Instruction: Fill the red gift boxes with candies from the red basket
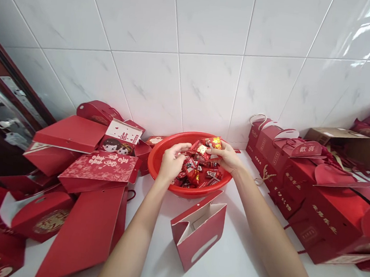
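A red plastic basket [156,167] of wrapped candies [191,174] stands near the wall, with both my hands over it. My right hand [228,157] pinches red and gold candy packets [200,148] above the pile. Beside them at the basket's left, my left hand [173,160] has curled fingers and a closed thumb; its fingertips are by the packets, and what they hold is hard to make out. In front of the basket, between my forearms, a red paper gift box [201,241] stands slightly tilted with its top open and its pale inside showing.
Several red gift boxes [84,229] lie heaped on the left of the white table [223,275]. Closed red boxes [316,209] with cord handles stand in rows on the right. Behind them is an open brown carton [352,147]. White tiles [206,88] cover the wall behind.
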Motion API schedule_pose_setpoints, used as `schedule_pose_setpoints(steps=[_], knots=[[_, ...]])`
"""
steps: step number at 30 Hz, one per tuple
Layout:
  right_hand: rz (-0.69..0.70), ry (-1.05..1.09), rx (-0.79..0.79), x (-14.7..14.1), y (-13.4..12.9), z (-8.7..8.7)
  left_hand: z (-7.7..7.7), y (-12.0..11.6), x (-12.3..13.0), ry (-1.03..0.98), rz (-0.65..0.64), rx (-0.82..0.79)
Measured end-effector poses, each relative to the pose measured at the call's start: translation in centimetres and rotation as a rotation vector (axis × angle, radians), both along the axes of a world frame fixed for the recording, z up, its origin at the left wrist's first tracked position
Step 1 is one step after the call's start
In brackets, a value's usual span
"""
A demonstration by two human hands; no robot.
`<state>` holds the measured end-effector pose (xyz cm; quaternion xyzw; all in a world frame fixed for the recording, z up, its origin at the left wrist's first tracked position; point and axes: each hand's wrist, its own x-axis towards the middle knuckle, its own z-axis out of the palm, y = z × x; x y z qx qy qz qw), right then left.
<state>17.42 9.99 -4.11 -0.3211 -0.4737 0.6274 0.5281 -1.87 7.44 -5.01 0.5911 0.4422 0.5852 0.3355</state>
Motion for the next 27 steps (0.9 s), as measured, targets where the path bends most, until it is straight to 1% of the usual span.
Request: schedule_pose_setpoints(steps=[2,4,6,8,11,13,15,17,19,24,27], knots=[[-0.060,0.031,-0.018,0.0,0.4,-0.2,-0.4,0.2,-0.1,0.041,0.025,-0.128],[-0.087,0.044,-0.021,0.1,0.6,-0.4,-0.7,0.3,-0.1,0.155,0.003,-0.218],[-0.098,0.047,-0.021,0.1,0.6,-0.5,-1.1,0.2,-0.1,0.286,-0.017,-0.250],[-0.098,0.045,-0.020,0.1,0.5,-0.5,-1.6,0.1,-0.2,0.361,-0.002,-0.257],[-0.103,0.047,-0.022,0.0,0.2,-0.4,-2.0,0.2,-0.3,0.347,-0.010,-0.330],[-0.099,0.052,-0.026,0.0,0.1,-0.3,-2.1,0.3,-0.4,0.322,-0.068,-0.400],[-0.086,0.058,-0.032,0.1,0.0,-0.2,-2.1,0.2,-0.5,0.300,-0.119,-0.434],[-0.073,0.065,-0.040,0.1,0.0,-0.2,-1.9,0.1,-0.5,0.299,-0.125,-0.426],[-0.062,0.074,-0.046,0.1,0.0,-0.1,-1.7,0.0,-0.5,0.368,-0.138,-0.404],[-0.063,0.111,-0.056,0.2,0.2,-0.3,-1.6,0.0,-0.3,0.661,-0.173,-0.256],[-0.076,0.143,-0.072,0.2,0.6,-0.6,-1.2,0.1,0.2,0.846,-0.219,-0.237]])
